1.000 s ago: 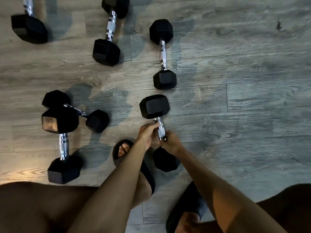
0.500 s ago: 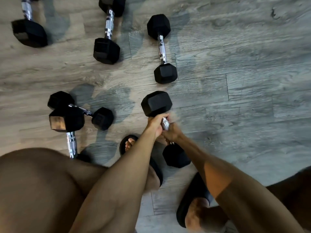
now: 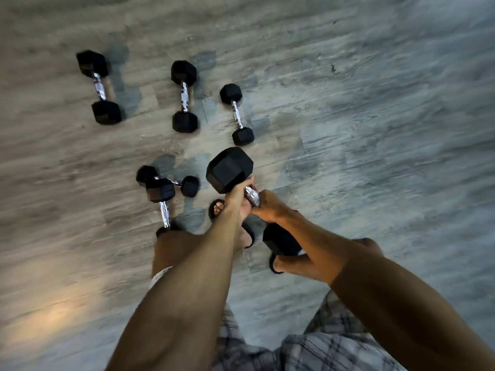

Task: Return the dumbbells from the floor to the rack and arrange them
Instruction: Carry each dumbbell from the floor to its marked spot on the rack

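Note:
A large black hex dumbbell (image 3: 229,169) with a chrome handle hangs above the floor, tilted with its far head up. My left hand (image 3: 238,199) and my right hand (image 3: 270,207) are both shut on its handle, side by side. Its near head (image 3: 280,241) shows under my right wrist. Several other black dumbbells lie on the floor: three in a far row (image 3: 99,87), (image 3: 184,97), (image 3: 237,114), and two crossed near my left leg, a small one (image 3: 184,185) and a larger one (image 3: 160,192). No rack is in view.
Grey wood-look plank floor (image 3: 375,129) stretches open to the right and far side. My feet in black sandals (image 3: 215,208) stand just under the held dumbbell. The view is motion-blurred.
The held dumbbell has risen off the floor with both hands on its handle. The camera has risen too, so the floor dumbbells look smaller and farther.

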Action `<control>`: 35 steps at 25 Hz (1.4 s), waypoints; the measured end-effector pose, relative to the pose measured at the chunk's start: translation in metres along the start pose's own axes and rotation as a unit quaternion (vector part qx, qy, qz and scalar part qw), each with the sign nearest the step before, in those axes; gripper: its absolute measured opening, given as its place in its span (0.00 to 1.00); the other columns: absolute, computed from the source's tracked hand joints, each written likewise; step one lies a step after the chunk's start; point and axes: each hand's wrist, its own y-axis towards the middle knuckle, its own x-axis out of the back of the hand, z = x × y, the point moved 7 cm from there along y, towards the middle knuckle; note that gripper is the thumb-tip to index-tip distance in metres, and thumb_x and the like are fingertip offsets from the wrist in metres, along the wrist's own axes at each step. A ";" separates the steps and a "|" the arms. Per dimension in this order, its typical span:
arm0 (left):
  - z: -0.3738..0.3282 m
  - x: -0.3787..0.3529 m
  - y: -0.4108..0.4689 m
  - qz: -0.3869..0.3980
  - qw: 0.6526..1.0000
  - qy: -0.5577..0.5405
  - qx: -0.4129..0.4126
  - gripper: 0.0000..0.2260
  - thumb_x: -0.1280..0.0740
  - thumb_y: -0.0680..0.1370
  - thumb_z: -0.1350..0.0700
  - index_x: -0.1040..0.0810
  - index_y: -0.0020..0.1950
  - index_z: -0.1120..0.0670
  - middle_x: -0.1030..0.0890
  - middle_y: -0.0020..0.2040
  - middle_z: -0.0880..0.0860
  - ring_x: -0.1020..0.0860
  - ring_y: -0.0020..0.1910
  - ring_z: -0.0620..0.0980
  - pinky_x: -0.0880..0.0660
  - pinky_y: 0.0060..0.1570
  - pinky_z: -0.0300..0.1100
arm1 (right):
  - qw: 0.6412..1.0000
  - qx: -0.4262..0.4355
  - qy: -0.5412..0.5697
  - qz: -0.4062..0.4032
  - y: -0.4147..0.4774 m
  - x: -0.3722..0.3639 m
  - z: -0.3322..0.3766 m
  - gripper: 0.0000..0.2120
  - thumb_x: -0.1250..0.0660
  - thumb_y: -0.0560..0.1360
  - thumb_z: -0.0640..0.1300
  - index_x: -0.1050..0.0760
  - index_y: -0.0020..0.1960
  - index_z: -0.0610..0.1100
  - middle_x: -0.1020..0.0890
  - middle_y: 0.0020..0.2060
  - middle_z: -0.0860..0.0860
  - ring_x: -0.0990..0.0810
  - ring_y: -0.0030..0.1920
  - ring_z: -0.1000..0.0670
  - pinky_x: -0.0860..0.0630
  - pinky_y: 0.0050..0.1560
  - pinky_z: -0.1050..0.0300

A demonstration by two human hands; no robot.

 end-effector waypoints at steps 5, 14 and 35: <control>-0.048 -0.023 -0.139 0.013 0.999 0.042 0.011 0.09 0.31 0.75 0.63 0.27 0.37 0.57 0.28 0.32 0.53 0.28 0.30 0.47 0.26 0.34 0.40 | 1.000 -0.003 -0.005 0.024 -0.113 0.030 0.093 0.08 0.31 0.73 0.43 0.24 0.51 0.43 0.23 0.43 0.48 0.25 0.44 0.49 0.23 0.52 0.50; -0.130 -0.074 -0.230 0.024 0.999 0.039 -0.011 0.07 0.31 0.75 0.65 0.26 0.39 0.58 0.27 0.31 0.53 0.28 0.30 0.48 0.26 0.33 0.39 | 0.993 0.015 -0.091 0.074 -0.141 0.083 0.199 0.04 0.31 0.69 0.43 0.26 0.39 0.45 0.22 0.28 0.49 0.20 0.29 0.50 0.26 0.32 0.58; -0.262 -0.466 -0.149 0.029 0.997 0.062 -0.018 0.05 0.34 0.77 0.66 0.24 0.41 0.59 0.27 0.36 0.53 0.29 0.34 0.47 0.28 0.40 0.37 | 0.992 0.031 -0.075 0.099 0.041 0.447 0.286 0.03 0.34 0.72 0.40 0.27 0.42 0.43 0.21 0.31 0.48 0.22 0.29 0.51 0.26 0.31 0.60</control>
